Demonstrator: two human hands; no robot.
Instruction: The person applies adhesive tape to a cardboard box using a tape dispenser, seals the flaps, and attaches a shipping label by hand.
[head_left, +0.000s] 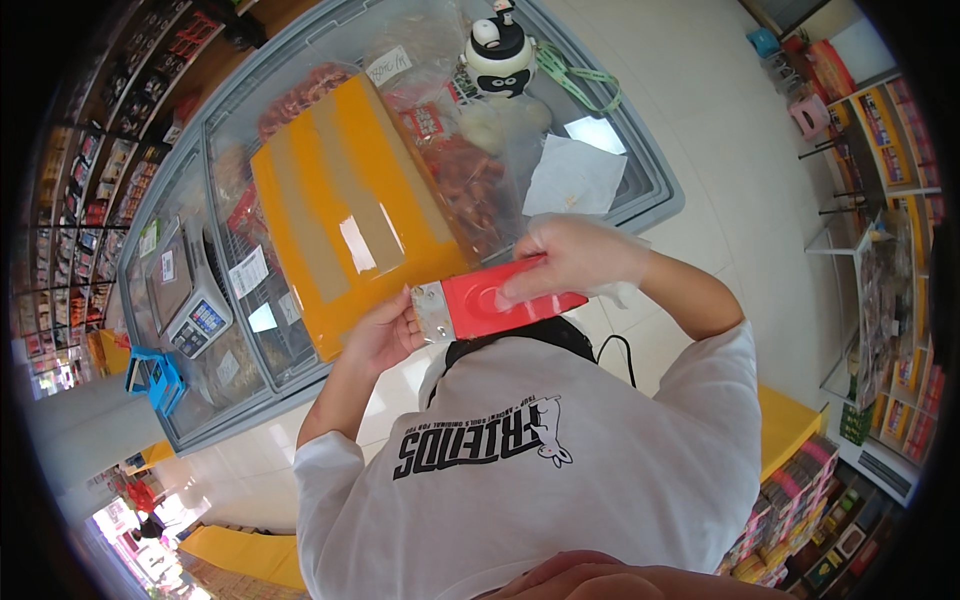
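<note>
A red plastic hand tool (517, 296) with a riveted metal plate (433, 311) at its left end, seemingly a packing tape dispenser, lies across between both hands. My right hand (574, 259), in a clear plastic glove, grips the red body with the thumb over it. Bare, my left hand (386, 330) pinches the edge of the metal plate. Just beyond them a cardboard carton (345, 202), banded with yellow packing tape, rests on a glass-topped chest freezer (660, 187). The underside of the tool is hidden.
A weighing scale (199, 326) and a blue device (161, 382) sit at the freezer's left. A panda-like drink bottle (501, 56), a green lanyard (585, 79) and a white paper sheet (576, 176) are at its right. Goods shelves (892, 142) line the room.
</note>
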